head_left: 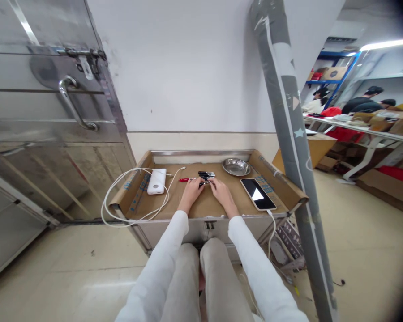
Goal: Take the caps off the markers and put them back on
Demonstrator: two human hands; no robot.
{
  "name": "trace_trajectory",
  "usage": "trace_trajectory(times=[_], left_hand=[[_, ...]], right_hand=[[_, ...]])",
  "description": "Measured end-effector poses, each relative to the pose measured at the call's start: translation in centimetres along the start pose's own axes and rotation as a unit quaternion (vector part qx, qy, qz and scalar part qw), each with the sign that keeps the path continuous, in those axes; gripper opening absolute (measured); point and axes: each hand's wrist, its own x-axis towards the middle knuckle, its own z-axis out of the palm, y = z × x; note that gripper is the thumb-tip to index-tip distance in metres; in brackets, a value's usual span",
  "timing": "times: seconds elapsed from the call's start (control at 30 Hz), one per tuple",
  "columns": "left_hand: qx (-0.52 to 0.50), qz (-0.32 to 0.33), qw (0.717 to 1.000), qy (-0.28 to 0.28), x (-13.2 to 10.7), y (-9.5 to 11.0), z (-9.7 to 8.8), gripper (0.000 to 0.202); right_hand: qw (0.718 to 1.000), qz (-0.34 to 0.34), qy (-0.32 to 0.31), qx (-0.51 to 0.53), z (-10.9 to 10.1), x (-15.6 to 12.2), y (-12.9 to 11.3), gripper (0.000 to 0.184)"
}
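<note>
My left hand (192, 190) and my right hand (221, 191) rest close together on a cardboard-lined metal cart (201, 214). Both hands have their fingers curled round small dark parts (206, 175) at the fingertips. A red-handled tool (185, 180) lies just beyond my left hand's fingers, pointing left. What exactly each hand pinches is too small to name.
A white power bank (156, 181) with a looping white cable (121, 197) lies left. A steel bowl (236, 167) and a phone (258, 194) sit right. A grey wrapped pole (289, 134) leans at the cart's right. A steel door (47, 112) stands left. People sit far right.
</note>
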Motion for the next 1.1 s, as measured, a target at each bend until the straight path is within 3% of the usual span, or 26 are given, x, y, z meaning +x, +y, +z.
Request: trace_trajectory(times=[0.2,0.4,0.57,0.93,1.1], left_hand=[[0.037,-0.028,0.999,0.021,-0.3,0.4,-0.3,0.01],[0.099,-0.154,0.977,0.107,-1.2,0.4,-0.5,0.014],[0.15,-0.198,0.96,0.128,-1.7,0.1,-0.2,0.025],[0.124,-0.143,0.976,0.105,-1.0,0.2,0.1,0.033],[0.136,-0.096,0.984,0.067,-0.4,0.1,0.5,0.031]], right_hand=[[0.999,-0.006,0.006,0.041,0.6,0.0,0.2,0.045],[1.0,0.011,0.024,0.002,0.6,-0.3,0.3,0.043],[0.998,0.018,0.027,-0.045,0.4,-0.3,0.3,0.04],[0.994,0.026,0.01,-0.102,0.5,-0.1,0.4,0.037],[0.992,0.024,0.021,-0.122,0.8,0.3,0.4,0.029]])
